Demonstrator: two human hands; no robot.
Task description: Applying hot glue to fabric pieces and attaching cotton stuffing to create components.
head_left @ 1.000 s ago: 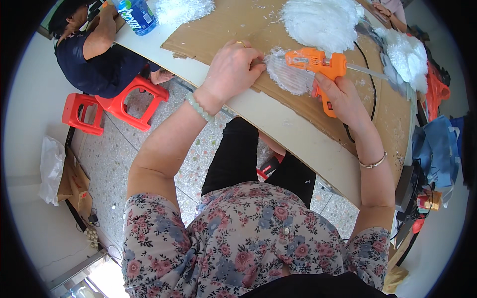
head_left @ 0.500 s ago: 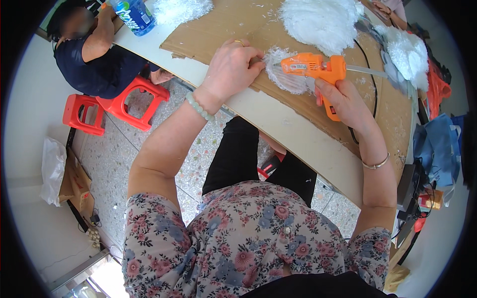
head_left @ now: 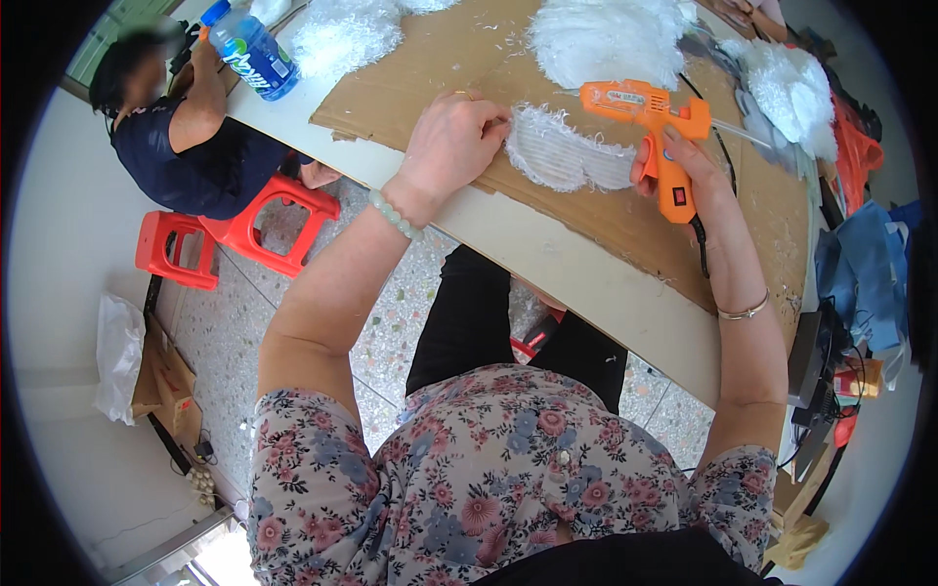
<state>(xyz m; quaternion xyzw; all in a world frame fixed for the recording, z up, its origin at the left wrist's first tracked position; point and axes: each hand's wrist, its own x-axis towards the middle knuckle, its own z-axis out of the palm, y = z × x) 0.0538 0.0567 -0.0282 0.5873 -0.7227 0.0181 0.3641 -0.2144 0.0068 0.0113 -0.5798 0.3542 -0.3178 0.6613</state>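
My right hand [head_left: 687, 164] grips an orange hot glue gun [head_left: 645, 104] by its handle, with a clear glue stick [head_left: 743, 134] sticking out of its back end. The gun's nozzle points left, above the cardboard. Below and left of it lies a white, ribbed piece with a frayed, fluffy edge [head_left: 562, 156]. My left hand [head_left: 455, 137] pinches the left end of that piece between thumb and fingers. A beaded bracelet is on my left wrist, a thin metal bangle on my right.
A cardboard sheet [head_left: 430, 83] covers much of the white table [head_left: 596, 256]. White fluffy heaps [head_left: 606, 44] lie at the back, another [head_left: 787, 93] at the right. A blue-labelled bottle [head_left: 252, 54] stands at the left, near a seated person [head_left: 186, 146] and red stools [head_left: 283, 230]. The gun's black cord [head_left: 702, 249] hangs nearby.
The glue gun has moved right and back, off the white ribbed piece, which now shows more fully. My left hand stays at the piece's left end.
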